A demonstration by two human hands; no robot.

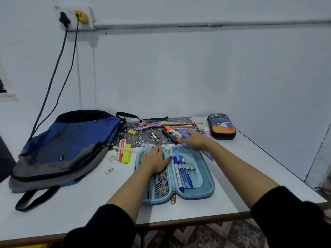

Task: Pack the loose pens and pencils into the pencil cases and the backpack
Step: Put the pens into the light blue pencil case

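A light blue pencil case lies open on the white table, with several blue pens in its right half and pencils behind the mesh of its left half. My left hand lies flat on the mesh half. My right hand is blurred at the near edge of the pile of loose pens and pencils and grips a blue pen. A closed dark pencil case with a cartoon print stands at the back right. The blue and grey backpack lies on the left.
A patterned grey mat lies under the pile. A yellow highlighter, a red-and-white ruler and a yellow sharpener lie between backpack and case. Two cables hang from a wall socket behind the backpack. The table's front edge is near me.
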